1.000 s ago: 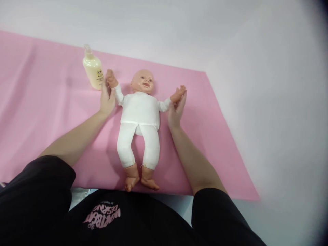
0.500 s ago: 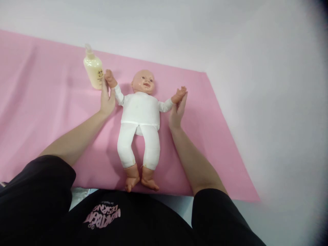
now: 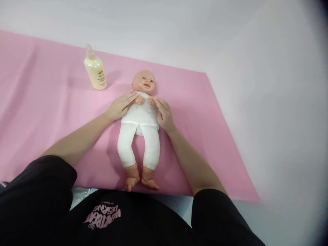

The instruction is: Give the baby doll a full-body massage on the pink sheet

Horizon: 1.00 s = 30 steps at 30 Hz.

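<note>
So there's a doll (image 3: 140, 119) lying on its back on a pink mat (image 3: 205, 136), head at the far end, feet near the person's black shirt (image 3: 107, 218). It wears a white top and white leggings, bare feet sticking out at the bottom.

Both hands are on it. The left hand (image 3: 120, 107) comes in from the left with fingers spread flat, laid over the doll's arm and pressing it against the chest. The right hand (image 3: 164, 114) does the same from the right side — fingers extended, wrapped loosely around the other arm. The doll's two little hands meet right under its chin, nearly touching each other, so the arms are folded in across the chest.

A cream lotion bottle (image 3: 95, 71) with a pump stands upright on the mat, far left of the doll's head, well apart from either hand and untouched. Legs haven't been handled as far as I can see — they lie slightly apart, knees loose. The bench (image 3: 269, 102) under the mat is plain white.
</note>
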Each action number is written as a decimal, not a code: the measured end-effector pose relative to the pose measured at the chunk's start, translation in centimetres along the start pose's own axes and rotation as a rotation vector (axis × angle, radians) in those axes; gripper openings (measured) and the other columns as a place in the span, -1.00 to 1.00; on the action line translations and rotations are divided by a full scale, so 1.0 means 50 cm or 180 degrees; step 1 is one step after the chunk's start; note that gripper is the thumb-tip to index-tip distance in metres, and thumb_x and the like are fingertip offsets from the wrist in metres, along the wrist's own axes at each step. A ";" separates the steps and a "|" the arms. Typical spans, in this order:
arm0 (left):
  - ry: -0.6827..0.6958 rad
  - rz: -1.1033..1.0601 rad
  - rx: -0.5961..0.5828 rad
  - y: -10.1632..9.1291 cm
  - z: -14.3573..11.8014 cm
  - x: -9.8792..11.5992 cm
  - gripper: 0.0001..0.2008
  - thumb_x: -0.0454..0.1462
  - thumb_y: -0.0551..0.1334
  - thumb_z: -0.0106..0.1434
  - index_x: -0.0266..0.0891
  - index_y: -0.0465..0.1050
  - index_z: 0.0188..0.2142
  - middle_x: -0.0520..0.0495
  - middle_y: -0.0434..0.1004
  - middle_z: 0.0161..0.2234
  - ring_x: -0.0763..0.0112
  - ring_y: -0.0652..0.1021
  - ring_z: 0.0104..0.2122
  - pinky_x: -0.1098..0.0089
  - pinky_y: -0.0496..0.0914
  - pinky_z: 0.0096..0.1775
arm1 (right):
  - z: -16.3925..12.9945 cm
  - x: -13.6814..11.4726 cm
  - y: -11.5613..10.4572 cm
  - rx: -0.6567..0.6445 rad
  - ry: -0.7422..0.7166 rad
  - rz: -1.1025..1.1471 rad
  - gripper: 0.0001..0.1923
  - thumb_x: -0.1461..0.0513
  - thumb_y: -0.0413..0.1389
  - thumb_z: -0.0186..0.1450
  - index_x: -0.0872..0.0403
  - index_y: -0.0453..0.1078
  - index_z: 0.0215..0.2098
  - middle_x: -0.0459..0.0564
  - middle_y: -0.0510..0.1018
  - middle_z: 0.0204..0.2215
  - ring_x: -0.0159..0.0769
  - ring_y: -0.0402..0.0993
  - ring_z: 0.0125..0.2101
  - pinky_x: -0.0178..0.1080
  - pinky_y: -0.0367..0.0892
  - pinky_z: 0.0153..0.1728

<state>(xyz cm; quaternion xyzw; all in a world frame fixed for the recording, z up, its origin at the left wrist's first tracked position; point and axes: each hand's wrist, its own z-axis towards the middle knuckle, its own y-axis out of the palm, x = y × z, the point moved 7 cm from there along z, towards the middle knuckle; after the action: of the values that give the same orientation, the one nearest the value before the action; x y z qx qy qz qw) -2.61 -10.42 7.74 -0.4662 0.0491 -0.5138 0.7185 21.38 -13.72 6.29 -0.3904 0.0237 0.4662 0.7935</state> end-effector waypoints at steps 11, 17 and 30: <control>-0.0736 -0.0521 0.1785 -0.073 -0.039 -0.136 -0.24 0.23 -0.09 0.57 -0.03 -0.27 0.55 -0.04 -0.25 0.60 0.21 -0.08 0.57 0.06 -0.06 0.55 | -0.029 0.130 -0.064 0.1536 0.0671 0.0615 -0.24 0.03 -0.10 0.53 -0.14 -0.32 0.59 0.17 0.03 0.54 -0.04 0.17 0.50 0.30 0.26 0.39; -0.0971 -0.0805 0.2001 -0.077 -0.054 -0.208 -0.22 0.25 -0.08 0.56 -0.04 -0.27 0.55 -0.07 -0.27 0.61 0.30 -0.15 0.58 0.11 -0.09 0.55 | -0.058 0.198 -0.089 0.2084 0.1306 0.0712 -0.26 0.10 -0.08 0.45 -0.11 -0.12 0.56 0.18 0.14 0.48 -0.05 0.28 0.44 0.29 0.32 0.36; 0.0123 0.0090 0.0591 -0.014 -0.014 -0.047 -0.36 0.13 0.03 0.57 -0.06 0.15 0.49 -0.26 -0.02 0.56 -0.08 0.10 0.53 -0.15 0.09 0.47 | -0.004 0.015 -0.043 0.0615 0.0031 -0.0250 -0.44 0.19 -0.11 0.53 -0.15 0.20 0.47 0.05 0.40 0.38 -0.06 0.30 0.42 0.20 0.25 0.45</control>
<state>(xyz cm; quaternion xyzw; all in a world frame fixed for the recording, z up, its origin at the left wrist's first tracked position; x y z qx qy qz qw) -4.56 -9.05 6.91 -0.3869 0.0217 -0.5149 0.7647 23.48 -13.88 7.14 -0.3151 0.0571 0.4284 0.8450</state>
